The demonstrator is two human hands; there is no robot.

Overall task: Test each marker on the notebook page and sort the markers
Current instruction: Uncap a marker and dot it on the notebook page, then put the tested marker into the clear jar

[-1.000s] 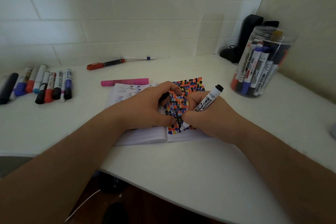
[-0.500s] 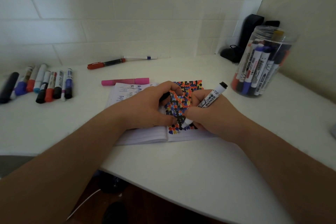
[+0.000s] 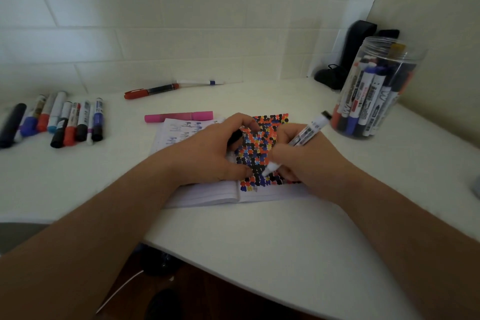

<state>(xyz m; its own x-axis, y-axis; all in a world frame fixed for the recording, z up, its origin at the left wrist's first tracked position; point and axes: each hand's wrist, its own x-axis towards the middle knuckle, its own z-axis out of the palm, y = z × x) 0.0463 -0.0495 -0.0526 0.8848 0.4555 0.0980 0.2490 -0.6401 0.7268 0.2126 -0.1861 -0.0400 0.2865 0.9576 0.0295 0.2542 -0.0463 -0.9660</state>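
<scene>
1. Right hand (image 3: 309, 161), centre-right of frame, pinches a white-barrelled marker (image 3: 298, 141) like a pen. Tip is down on the dotted page and the black end points up-right toward the jar. Writing grip, so this marker is probably mid-test.
2. Left hand (image 3: 210, 153), centre frame, rests on the notebook (image 3: 207, 196) with the thumb pressing near the page's lower edge, likely to keep the paper from sliding. Fingers curl round something dark (image 3: 235, 138), probably the cap, kept ready for recapping. Too hidden to be sure.
3. Notebook lies open at centre frame. Its right page (image 3: 270, 125) is packed with black, blue, orange and yellow dots. The left page shows faint blue scribbles. The tip sits in the lower part of the dot field, near the last bare strip.
4. Pink marker (image 3: 179, 116) lies flat just above the notebook's top edge.
5. Red-capped marker (image 3: 150, 90) and a thin white pen (image 3: 200, 82) lie end to end by the wall, upper centre, apart from both groups.
6. Row of markers (image 3: 59, 119) lies side by side at the left edge of frame, looks like a sorted pile.
7. Clear jar (image 3: 376, 91), right of frame, holds markers standing upright, probably the untested supply, within the right hand's reach.
8. Dark object (image 3: 353, 52) stands in the corner behind the jar, can't tell what it is.
</scene>
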